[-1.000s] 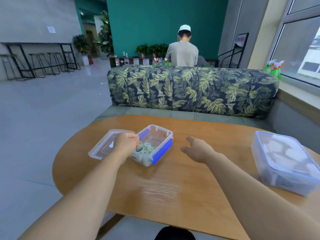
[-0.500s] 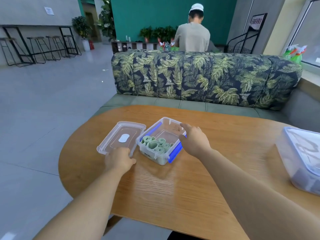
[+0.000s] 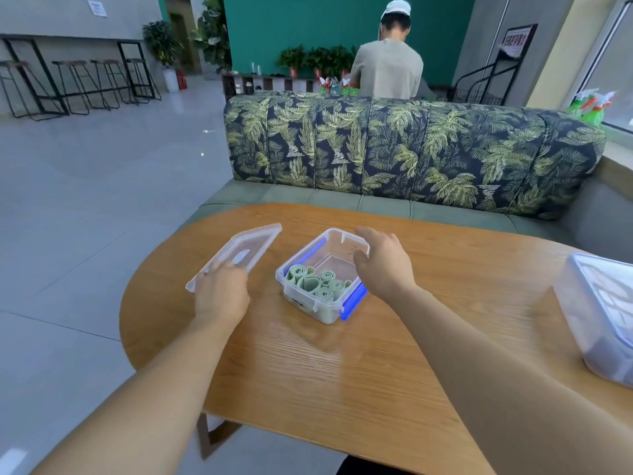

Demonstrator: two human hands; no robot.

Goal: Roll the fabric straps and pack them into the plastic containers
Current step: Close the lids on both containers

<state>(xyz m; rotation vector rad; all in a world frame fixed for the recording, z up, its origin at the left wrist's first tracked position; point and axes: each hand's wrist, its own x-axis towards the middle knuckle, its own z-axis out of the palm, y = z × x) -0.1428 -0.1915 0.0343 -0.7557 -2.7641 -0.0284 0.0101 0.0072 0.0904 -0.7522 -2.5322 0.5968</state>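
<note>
A small clear plastic container (image 3: 346,238) with blue clips stands open on the wooden table (image 3: 342,371). Several rolled green fabric straps (image 3: 317,282) fill its near half. My right hand (image 3: 383,262) holds the container's right rim, fingers curled over the edge. The clear lid (image 3: 250,250) is tilted up off the table to the left, and my left hand (image 3: 222,296) grips its near edge.
A larger clear container (image 3: 603,313) with a blue-rimmed lid sits at the table's right edge. A leaf-patterned sofa (image 3: 411,152) stands behind the table. A person stands beyond it, back turned. The table's left edge drops to grey floor.
My left hand has taken hold of the lid's near edge and lifted it off the table. My right hand stays on the container's right rim.
</note>
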